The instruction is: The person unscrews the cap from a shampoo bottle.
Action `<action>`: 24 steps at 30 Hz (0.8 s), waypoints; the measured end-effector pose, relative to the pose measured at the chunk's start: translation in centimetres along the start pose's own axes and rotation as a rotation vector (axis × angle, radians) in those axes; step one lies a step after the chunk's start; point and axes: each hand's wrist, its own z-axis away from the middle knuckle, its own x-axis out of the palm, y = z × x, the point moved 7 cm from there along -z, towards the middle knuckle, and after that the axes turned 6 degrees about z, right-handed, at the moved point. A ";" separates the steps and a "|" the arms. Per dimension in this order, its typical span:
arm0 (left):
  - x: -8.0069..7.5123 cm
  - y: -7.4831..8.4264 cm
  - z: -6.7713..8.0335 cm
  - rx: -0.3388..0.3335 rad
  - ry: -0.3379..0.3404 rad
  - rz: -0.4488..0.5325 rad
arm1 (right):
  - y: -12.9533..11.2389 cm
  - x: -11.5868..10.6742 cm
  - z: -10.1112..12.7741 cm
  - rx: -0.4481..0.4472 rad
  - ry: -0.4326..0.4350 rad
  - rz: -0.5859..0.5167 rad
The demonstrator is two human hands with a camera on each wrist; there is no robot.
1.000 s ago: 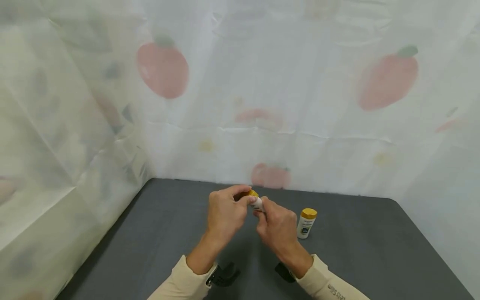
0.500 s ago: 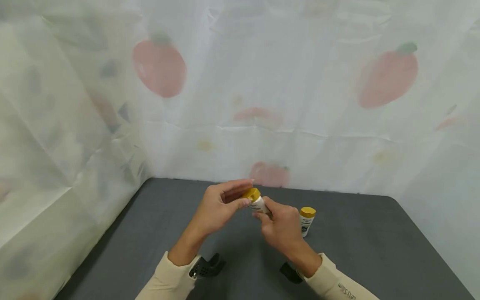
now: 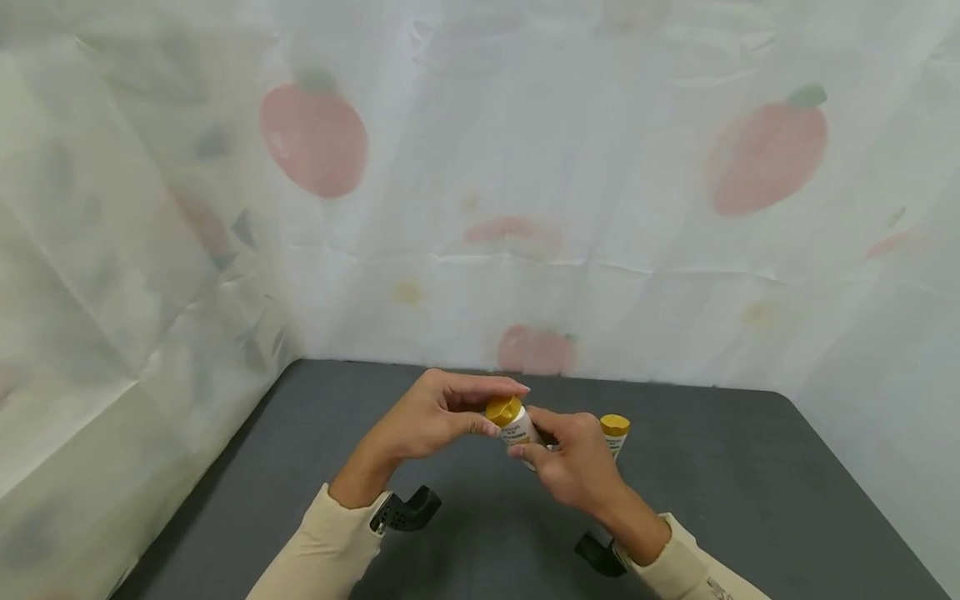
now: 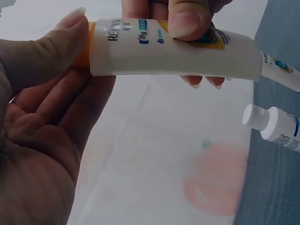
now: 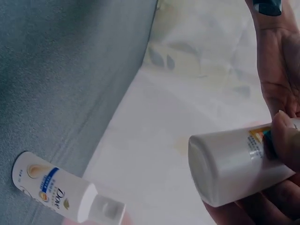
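Holding bottle [image 3: 520, 427] tilted | gold cap [image 3: 502, 410] toward left hand [image 3: 435, 417]

Two hands [image 3: 450, 414], three bottles [image 3: 517, 423], one table [image 3: 750, 492]

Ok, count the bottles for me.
3. The held bottle, yellow-capped, between left hand and right hand; a standing bottle right of them on the table; a white-capped Dove bottle lying there, hidden from the head view.
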 end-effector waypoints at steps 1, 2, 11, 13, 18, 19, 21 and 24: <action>0.0 -0.2 0.1 0.002 0.003 0.009 | 0.0 0.0 0.1 0.000 -0.001 0.004; 0.0 -0.3 0.1 0.008 0.007 0.012 | -0.1 0.1 0.1 0.001 0.001 0.011; 0.1 -0.9 0.3 0.042 0.075 0.014 | -0.3 0.1 0.4 0.028 0.040 0.066; 0.2 -0.9 0.4 0.061 0.079 0.014 | -0.3 0.1 0.3 0.032 0.041 0.076; 0.2 -1.1 0.5 0.085 0.093 0.017 | -0.3 0.2 0.2 0.028 0.049 0.086; 0.2 -1.2 0.6 0.083 0.099 0.018 | -0.2 0.2 0.2 0.026 0.049 0.085; 0.2 -1.3 0.5 0.080 0.110 0.020 | -0.2 0.2 0.2 0.027 0.045 0.083; 0.2 -1.4 0.6 0.081 0.128 0.013 | 0.0 0.3 0.2 0.033 0.041 0.086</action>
